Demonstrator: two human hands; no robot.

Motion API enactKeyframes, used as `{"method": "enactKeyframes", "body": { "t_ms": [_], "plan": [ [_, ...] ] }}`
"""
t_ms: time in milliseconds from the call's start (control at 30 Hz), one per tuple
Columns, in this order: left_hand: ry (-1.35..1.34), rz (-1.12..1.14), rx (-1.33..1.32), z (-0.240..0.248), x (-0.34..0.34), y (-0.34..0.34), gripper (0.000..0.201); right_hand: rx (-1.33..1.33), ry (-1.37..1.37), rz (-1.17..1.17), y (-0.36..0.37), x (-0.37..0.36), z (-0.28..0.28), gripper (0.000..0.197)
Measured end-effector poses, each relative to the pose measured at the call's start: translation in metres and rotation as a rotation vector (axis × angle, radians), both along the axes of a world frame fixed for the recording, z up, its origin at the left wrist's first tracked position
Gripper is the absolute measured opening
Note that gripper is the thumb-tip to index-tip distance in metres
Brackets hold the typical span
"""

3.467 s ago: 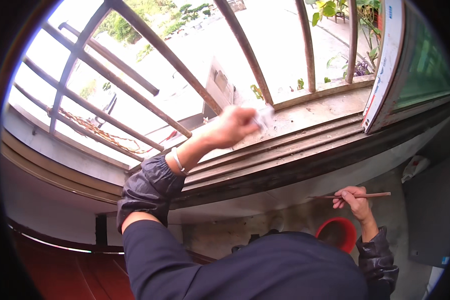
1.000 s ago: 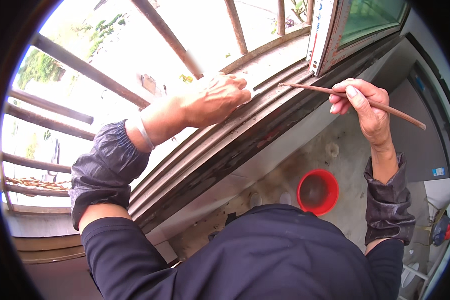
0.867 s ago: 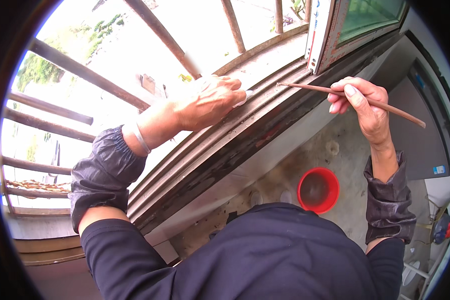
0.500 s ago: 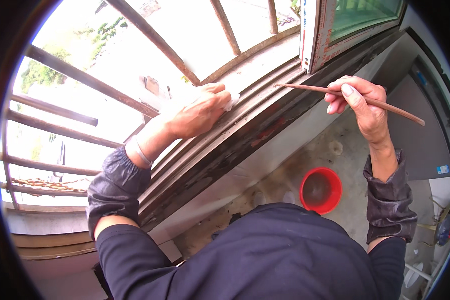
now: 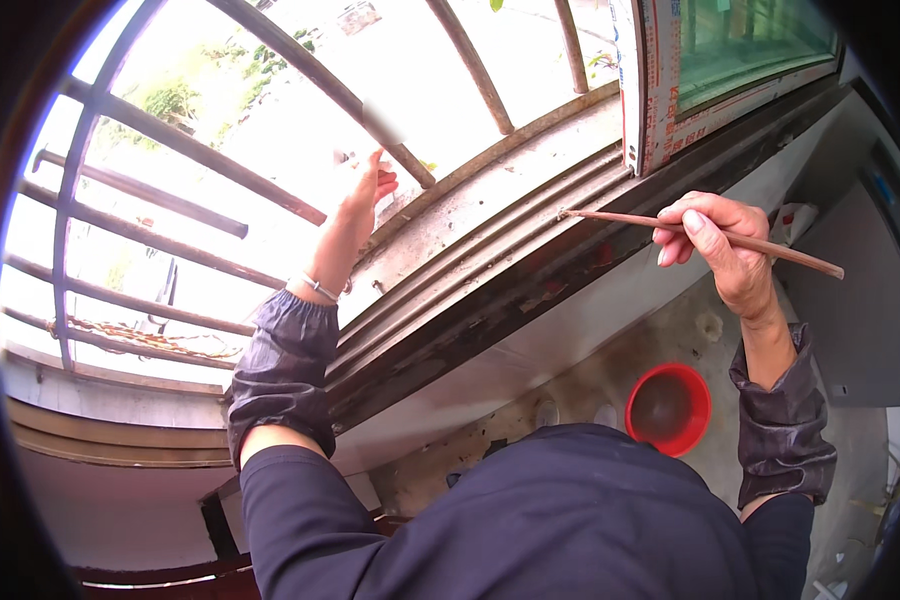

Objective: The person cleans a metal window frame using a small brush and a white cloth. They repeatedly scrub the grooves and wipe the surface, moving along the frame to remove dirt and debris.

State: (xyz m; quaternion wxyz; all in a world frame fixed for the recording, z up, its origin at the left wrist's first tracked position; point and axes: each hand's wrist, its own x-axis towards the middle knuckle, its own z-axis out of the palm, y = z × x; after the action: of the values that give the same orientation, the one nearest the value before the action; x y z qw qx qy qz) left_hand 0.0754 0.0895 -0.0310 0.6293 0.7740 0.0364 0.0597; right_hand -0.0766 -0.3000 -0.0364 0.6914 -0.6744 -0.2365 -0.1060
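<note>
Right hand (image 5: 720, 245) pinched firmly around brown stick (image 5: 620, 216); tip points left of grip, at window track (image 5: 490, 255), contact unclear. Red bucket (image 5: 705, 415) on floor below grip. Farther left, beyond track, left hand (image 5: 353, 212), fingers partly extended; cannot tell whether holding anything. Metal bars (image 5: 472, 65) behind.

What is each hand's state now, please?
Left hand: cannot be told whether it is open, closed or holding something.
Right hand: closed, holding a thin brown stick.
</note>
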Motion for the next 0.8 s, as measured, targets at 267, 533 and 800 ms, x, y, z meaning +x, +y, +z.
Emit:
{"method": "enactKeyframes", "body": {
  "t_ms": [267, 533, 800],
  "plan": [
    [-0.137, -0.094, 0.244, -0.03, 0.043, 0.052, 0.031, 0.041, -0.01, 0.06, 0.003, 0.007, 0.001, 0.022],
    [-0.102, 0.061, 0.789, 0.03, 0.005, -0.016, 0.025, 0.01, -0.022, 0.037, 0.001, 0.017, 0.003, 0.023],
    [-0.145, 0.181, 0.52, 0.057, -0.053, -0.032, 0.021, -0.043, 0.004, 0.106, 0.01, 0.028, 0.006, 0.023]
  ]
}}
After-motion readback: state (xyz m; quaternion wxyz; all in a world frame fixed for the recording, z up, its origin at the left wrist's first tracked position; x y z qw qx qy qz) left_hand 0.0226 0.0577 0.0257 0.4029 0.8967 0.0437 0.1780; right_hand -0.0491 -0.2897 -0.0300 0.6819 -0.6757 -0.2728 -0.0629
